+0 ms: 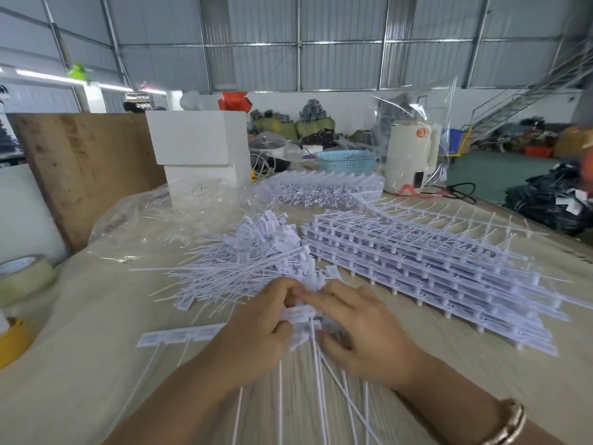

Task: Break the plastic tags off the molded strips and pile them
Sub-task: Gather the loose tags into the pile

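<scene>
Both hands meet at the near middle of the bench [96, 316]. The left hand [256, 329] and the right hand [359, 329] each curl their fingers around one strip of white tags [301, 319], pinching its tag heads between thumbs and fingertips. The strip's long thin tails [321, 387] run toward 6 o'clock, fanning out under the wrists, while the heads sit at 12 o'clock. Motion blur hides the exact break point. Just beyond the hands, toward 11 o'clock, lies the pile of loose tags [244, 261], tails pointing mostly to 9 o'clock. At 2 o'clock a stack of unbroken strips [433, 271] lies with its long axis running from 10 to 4 o'clock. A short broken piece [179, 337] rests at 9 o'clock. Farther off stand white boxes [195, 139], a blue basket [348, 160] and a kettle [409, 157]; tape rolls [22, 274] sit at the left edge.
</scene>
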